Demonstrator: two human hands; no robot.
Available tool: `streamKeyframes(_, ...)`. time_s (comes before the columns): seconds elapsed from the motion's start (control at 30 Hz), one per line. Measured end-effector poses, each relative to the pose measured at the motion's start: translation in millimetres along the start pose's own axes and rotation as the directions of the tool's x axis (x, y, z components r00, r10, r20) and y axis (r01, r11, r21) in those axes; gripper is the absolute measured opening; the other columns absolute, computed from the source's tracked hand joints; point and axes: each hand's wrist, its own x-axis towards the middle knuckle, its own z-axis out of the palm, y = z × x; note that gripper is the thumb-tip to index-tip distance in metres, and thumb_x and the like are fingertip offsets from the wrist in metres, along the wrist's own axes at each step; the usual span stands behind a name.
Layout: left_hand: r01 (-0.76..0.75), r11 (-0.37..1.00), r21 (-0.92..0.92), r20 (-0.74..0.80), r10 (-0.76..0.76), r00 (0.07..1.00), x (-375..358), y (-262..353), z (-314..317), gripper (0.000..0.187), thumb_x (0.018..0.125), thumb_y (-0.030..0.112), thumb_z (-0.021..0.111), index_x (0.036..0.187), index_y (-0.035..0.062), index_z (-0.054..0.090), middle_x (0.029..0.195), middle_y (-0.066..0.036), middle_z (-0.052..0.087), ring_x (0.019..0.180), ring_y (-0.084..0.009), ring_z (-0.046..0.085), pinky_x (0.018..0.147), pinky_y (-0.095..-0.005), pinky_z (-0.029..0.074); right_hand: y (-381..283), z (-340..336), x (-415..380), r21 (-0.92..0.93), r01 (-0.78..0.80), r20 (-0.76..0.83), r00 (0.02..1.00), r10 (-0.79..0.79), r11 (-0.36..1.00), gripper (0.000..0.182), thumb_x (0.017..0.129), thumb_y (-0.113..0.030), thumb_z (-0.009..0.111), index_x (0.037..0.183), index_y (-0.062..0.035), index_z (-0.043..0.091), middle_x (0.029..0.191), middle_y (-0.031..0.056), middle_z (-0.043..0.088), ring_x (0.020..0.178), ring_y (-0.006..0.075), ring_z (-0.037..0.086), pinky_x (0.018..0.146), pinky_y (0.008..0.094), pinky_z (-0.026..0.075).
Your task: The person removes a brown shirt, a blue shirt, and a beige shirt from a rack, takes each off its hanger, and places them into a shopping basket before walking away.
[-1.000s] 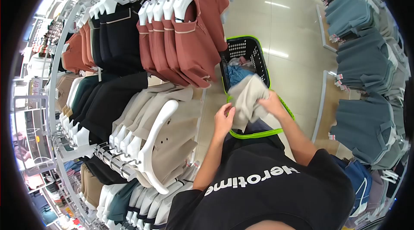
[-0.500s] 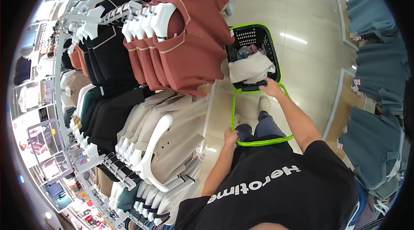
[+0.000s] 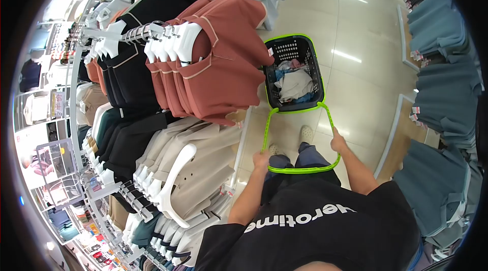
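Note:
A black shopping basket [image 3: 272,89] with a bright green rim sits on the floor ahead of my feet. Its long green handle [image 3: 300,170] reaches back toward my body. On the handle's left side, my left hand [image 3: 261,158] is closed around the bar. My right hand [image 3: 338,141] grips the opposite side, a little farther forward. Inside the basket lies a crumpled off-white cloth [image 3: 295,85], with blue and pinkish fabric around it.
To the left, a rack carries reddish-brown shirts [image 3: 223,78], black shirts [image 3: 124,70] and beige shirts [image 3: 188,159]. A bare white hanger [image 3: 170,189] sticks out there. Blue-grey garments [image 3: 437,93] hang along the right side. Tiled floor [image 3: 361,83] runs between them.
My right hand has left the off-white cloth at the basket's near edge and now holds the handle's right side. The cloth lies lower, inside the basket. My left hand stays on the handle.

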Motion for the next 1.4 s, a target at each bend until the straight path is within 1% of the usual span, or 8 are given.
streamKeyframes(0.2, -0.095, 0.991, 0.097, 0.023, 0.093, 0.995, 56, 49, -27, 0.023, 0.093, 0.021, 0.062, 0.089, -0.0019, 0.066, 0.059, -0.003, 0.047, 0.042, -0.0163, 0.043, 0.038, -0.0357, 0.035, -16, 33, -16, 0.196, 0.013, -0.017, 1.000, -0.010, 0.980, 0.077, 0.083, -0.003, 0.050, 0.154, -0.0063, 0.018, 0.114, 0.0328, 0.062, 0.106, 0.0442, 0.063, 0.090, 0.0474, 0.051)
streamKeyframes(0.47, -0.157, 0.950, 0.269, 0.119, 0.129, 0.985, 74, 144, -13, 0.027, 0.089, 0.022, 0.062, 0.092, -0.0049, 0.068, 0.067, -0.007, 0.058, 0.053, -0.0190, 0.055, 0.045, -0.0365, 0.041, -29, 37, 0, 0.571, 0.093, -0.077, 0.995, -0.059, 0.816, 0.069, 0.084, -0.003, 0.050, 0.149, -0.0005, 0.026, 0.117, 0.0301, 0.061, 0.100, 0.0399, 0.066, 0.081, 0.0429, 0.055)
streamKeyframes(0.53, -0.135, 0.965, 0.225, 0.111, 0.112, 0.987, 97, 138, -1, 0.027, 0.089, 0.021, 0.062, 0.092, -0.0046, 0.068, 0.067, -0.006, 0.058, 0.054, -0.0187, 0.054, 0.046, -0.0366, 0.040, -52, -4, -20, 0.630, -0.123, 0.084, 0.992, 0.090, 0.767, 0.065, 0.084, -0.003, 0.049, 0.146, -0.0001, 0.031, 0.111, 0.0273, 0.064, 0.090, 0.0373, 0.068, 0.074, 0.0426, 0.056)
streamKeyframes(0.67, -0.063, 0.997, 0.040, 0.166, 0.055, 0.985, 117, 145, 28, 0.025, 0.090, 0.020, 0.061, 0.091, -0.0035, 0.068, 0.067, -0.006, 0.058, 0.053, -0.0176, 0.054, 0.047, -0.0377, 0.040, -37, -9, 21, 0.562, -0.012, -0.101, 0.992, 0.082, 0.827, 0.054, 0.084, -0.002, 0.049, 0.137, 0.0009, 0.043, 0.102, 0.0254, 0.065, 0.075, 0.0335, 0.068, 0.065, 0.0425, 0.056)
streamKeyframes(0.83, -0.159, 0.986, 0.057, 0.138, 0.150, 0.979, 149, 179, 83, 0.024, 0.090, 0.020, 0.061, 0.086, -0.0029, 0.067, 0.065, -0.005, 0.057, 0.053, -0.0171, 0.053, 0.047, -0.0381, 0.040, -70, -92, 22, 0.658, -0.049, -0.016, 0.997, 0.079, 0.751, 0.036, 0.086, -0.002, 0.047, 0.122, 0.0035, 0.048, 0.080, 0.0146, 0.056, 0.054, 0.0233, 0.056, 0.038, 0.0375, 0.043)
streamKeyframes(0.97, -0.205, 0.978, 0.025, 0.161, 0.199, 0.967, 174, 235, 114, 0.023, 0.089, 0.020, 0.062, 0.082, -0.0018, 0.066, 0.064, -0.006, 0.056, 0.052, -0.0170, 0.052, 0.047, -0.0379, 0.040, -89, -121, 63, 0.596, -0.069, -0.077, 0.987, 0.143, 0.800, 0.032, 0.085, -0.002, 0.046, 0.116, 0.0030, 0.051, 0.081, 0.0200, 0.061, 0.057, 0.0297, 0.062, 0.041, 0.0411, 0.049)
streamKeyframes(1.17, -0.247, 0.968, -0.034, 0.102, 0.249, 0.963, 226, 315, 173, 0.025, 0.085, 0.021, 0.063, 0.085, -0.0036, 0.068, 0.070, -0.010, 0.064, 0.064, -0.0233, 0.062, 0.062, -0.0419, 0.049, -129, -175, 102, 0.634, -0.164, -0.017, 0.974, 0.226, 0.756, 0.040, 0.086, -0.007, 0.050, 0.125, -0.0025, 0.048, 0.083, 0.0132, 0.057, 0.065, 0.0231, 0.058, 0.044, 0.0411, 0.048)
streamKeyframes(1.4, -0.265, 0.951, 0.160, 0.169, 0.238, 0.956, 230, 388, 256, 0.023, 0.083, 0.015, 0.060, 0.090, -0.0052, 0.069, 0.088, -0.023, 0.070, 0.089, -0.0331, 0.069, 0.080, -0.0425, 0.051, -166, -269, 127, 0.940, -0.051, -0.107, 0.895, 0.432, 0.338, 0.050, 0.089, -0.011, 0.050, 0.137, -0.0121, 0.039, 0.080, 0.0101, 0.054, 0.055, 0.0186, 0.050, 0.041, 0.0318, 0.041)
